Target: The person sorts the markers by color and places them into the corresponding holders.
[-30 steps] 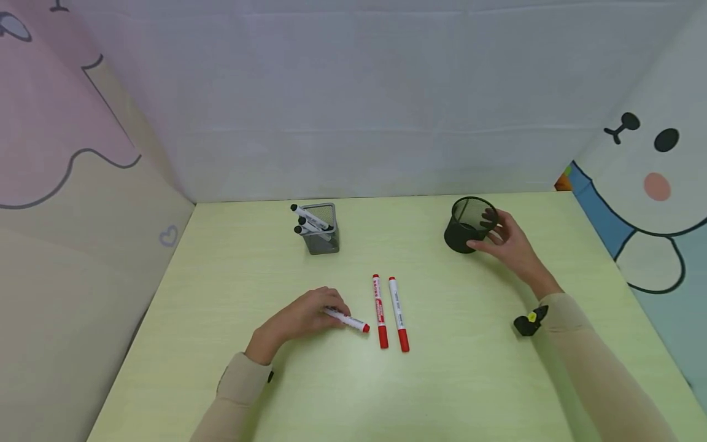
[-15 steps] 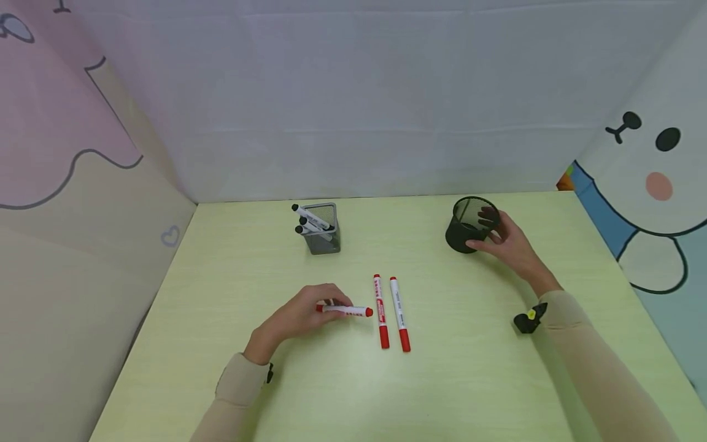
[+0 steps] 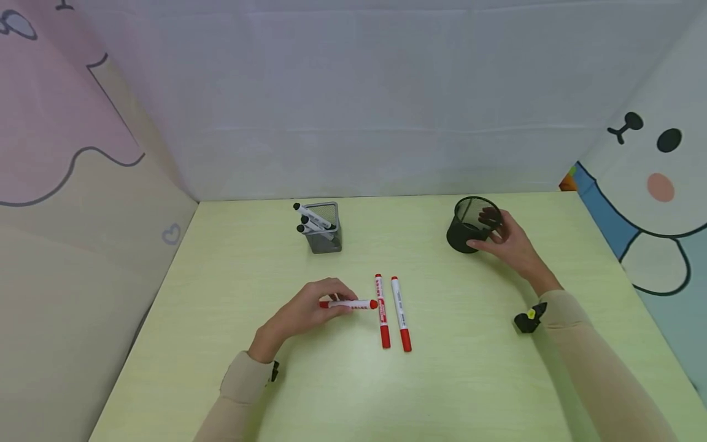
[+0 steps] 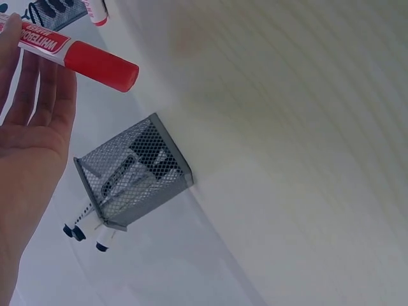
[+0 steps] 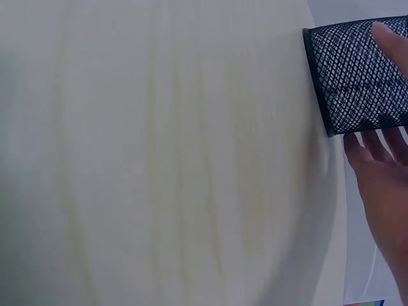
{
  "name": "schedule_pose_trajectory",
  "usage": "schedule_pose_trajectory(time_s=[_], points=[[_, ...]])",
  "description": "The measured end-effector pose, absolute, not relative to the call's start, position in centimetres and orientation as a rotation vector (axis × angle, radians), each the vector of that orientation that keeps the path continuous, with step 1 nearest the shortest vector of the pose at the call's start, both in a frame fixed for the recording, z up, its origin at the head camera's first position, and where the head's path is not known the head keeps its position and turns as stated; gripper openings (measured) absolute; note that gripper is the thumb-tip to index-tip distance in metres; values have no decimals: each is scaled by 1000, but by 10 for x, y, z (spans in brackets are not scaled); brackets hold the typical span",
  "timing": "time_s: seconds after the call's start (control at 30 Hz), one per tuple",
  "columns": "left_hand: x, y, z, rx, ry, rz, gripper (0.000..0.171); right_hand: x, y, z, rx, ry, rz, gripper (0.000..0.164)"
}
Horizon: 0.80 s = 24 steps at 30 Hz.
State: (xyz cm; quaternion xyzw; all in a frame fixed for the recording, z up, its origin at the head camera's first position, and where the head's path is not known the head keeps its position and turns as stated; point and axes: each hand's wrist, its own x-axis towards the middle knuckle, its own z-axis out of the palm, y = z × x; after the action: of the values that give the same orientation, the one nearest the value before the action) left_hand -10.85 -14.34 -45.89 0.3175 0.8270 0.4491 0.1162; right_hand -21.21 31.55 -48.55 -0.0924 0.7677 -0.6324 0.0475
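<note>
My left hand (image 3: 306, 311) pinches a white whiteboard marker (image 3: 353, 304) with red ends, held level just above the table. Its red cap (image 4: 101, 65) points away from the fingers in the left wrist view. At the back right, my right hand (image 3: 513, 245) holds a round black mesh pen holder (image 3: 461, 236), thumb at the near side and fingers behind the far side. In the right wrist view the mesh holder (image 5: 357, 83) is partly cut off. Two more red-capped markers, one red-and-white (image 3: 382, 313) and one white (image 3: 400, 313), lie side by side mid-table.
A square grey mesh pen holder (image 3: 324, 242) stands at the back left with several black-capped markers (image 3: 313, 218) leaning in it. Behind the table (image 3: 442, 393) hangs a pale cloth (image 3: 375, 104). Printed panels stand on both sides.
My left hand has raised its marker, turned it from slanting to level, and moved slightly up and right. The right hand still holds the black mesh pen holder in place.
</note>
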Motion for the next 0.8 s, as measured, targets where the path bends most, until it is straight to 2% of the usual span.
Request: schedule_pose_trajectory(time_s=[0.8], points=[[-118, -118, -442, 921, 2493, 1432, 29, -212, 317, -485, -314, 2381, -1869, 76]])
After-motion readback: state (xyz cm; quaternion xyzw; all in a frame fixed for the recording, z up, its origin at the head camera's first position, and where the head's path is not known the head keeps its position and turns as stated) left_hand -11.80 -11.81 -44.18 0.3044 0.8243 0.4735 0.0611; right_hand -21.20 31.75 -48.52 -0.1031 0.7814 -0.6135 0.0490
